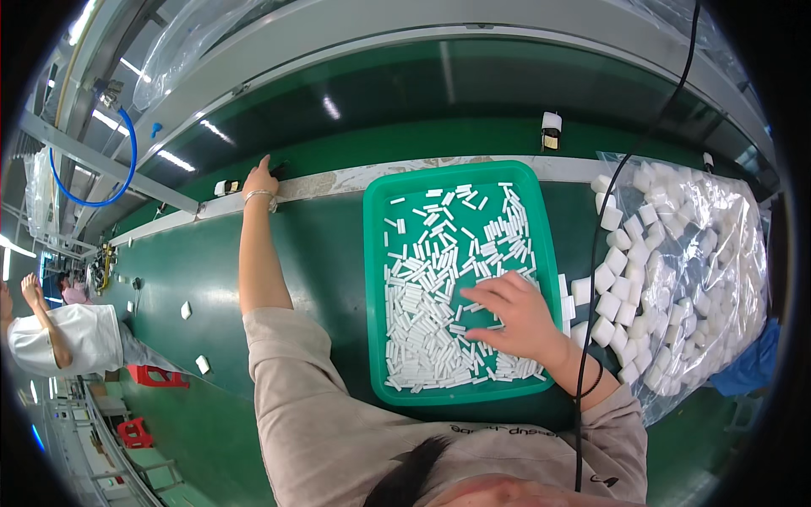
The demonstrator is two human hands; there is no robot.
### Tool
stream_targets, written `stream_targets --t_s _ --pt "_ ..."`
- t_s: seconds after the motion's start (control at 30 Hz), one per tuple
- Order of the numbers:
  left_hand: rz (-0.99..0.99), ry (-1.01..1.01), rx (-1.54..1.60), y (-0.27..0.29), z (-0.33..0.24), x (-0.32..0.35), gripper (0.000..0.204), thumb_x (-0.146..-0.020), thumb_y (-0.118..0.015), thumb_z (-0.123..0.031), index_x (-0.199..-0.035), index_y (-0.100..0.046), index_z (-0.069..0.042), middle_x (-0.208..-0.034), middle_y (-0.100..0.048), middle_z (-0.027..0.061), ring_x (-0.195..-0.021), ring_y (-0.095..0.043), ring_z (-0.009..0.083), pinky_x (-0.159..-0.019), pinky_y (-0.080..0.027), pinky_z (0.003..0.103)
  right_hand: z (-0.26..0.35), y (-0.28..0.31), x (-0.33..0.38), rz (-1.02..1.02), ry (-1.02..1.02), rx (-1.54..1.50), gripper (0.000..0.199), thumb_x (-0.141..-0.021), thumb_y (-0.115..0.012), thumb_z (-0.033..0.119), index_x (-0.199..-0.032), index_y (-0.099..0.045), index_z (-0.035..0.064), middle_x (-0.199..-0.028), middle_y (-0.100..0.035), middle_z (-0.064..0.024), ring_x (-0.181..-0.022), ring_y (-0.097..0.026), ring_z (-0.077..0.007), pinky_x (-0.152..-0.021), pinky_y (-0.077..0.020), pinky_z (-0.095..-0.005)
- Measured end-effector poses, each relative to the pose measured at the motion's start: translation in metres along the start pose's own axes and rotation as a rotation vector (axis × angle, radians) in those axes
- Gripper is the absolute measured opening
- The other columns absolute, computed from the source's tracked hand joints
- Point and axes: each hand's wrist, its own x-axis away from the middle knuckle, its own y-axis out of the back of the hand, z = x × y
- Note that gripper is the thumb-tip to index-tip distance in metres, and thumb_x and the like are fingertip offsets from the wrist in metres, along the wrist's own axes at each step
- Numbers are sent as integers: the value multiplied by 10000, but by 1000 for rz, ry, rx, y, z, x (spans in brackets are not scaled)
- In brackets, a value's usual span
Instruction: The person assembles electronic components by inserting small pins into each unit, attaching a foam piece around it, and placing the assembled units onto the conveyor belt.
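My right hand's grip (515,317) lay loosely curled on small white plastic sticks (439,287) in the green plastic tray (376,253), pinching none; many stayed unsorted. My left hand (259,182) rested flat at the green worktop's (194,279) far edge.

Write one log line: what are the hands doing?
left hand: on table edge | right hand: on white sticks | green tray

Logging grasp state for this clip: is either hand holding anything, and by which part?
Right hand rests fingers-down on the small white pieces in the green tray; whether it grips one cannot be told. Left hand touches the far belt edge, holding nothing visible.
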Motion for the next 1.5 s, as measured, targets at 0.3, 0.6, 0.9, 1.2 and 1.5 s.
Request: stream_targets --t_s 0.3,0.6,0.9,1.2,1.5 --pt "-61 -67 838 33 -97 60 255 -795 -571 -234 -1018 -570 -110 -949 -609 60 -681 -590 139 -540 -481 278 -14 -15 9 257 219 65 176 -669 -641 205 -812 -582 123 -763 -503 0 -787 -465 -185 -692 -383 -310" --pt "865 -149 1882 53 -206 267 307 -806 -563 -95 -1088 -450 -58 -1037 -561 136 -688 -525 68 -563 -454 207 -8 -15 9 155 263 209 110 -637 -542 74 -740 -506 58 -829 -478 -47 -823 -462 -198 -676 -410 -299" --pt "823 -148 2044 33 -197 296 302 -746 -586 -37 -1023 -465 -37 -1117 -498 236 -707 -553 127 -625 -474 250 -14 1 1 -208 -239 -540 111 -750 -584 26 -850 -548 -8 -798 -573 -79 -721 -562 -168 -645 -444 -257" --pt "884 -111 2148 29 -195 297 340 -746 -591 -51 -1057 -459 -10 -1120 -495 224 -744 -581 139 -619 -506 247 -18 5 2 -321 -306 -863 149 -739 -610 2 -884 -620 -31 -833 -627 -92 -731 -602 -121 -666 -475 -207" --pt "794 -310 1860 36 -202 303 322 -682 -610 74 -974 -505 -14 -1076 -528 214 -820 -587 150 -661 -511 261 -14 8 3 -267 -306 -693 130 -723 -617 -30 -852 -632 -21 -804 -610 -91 -704 -591 -124 -624 -476 -213"
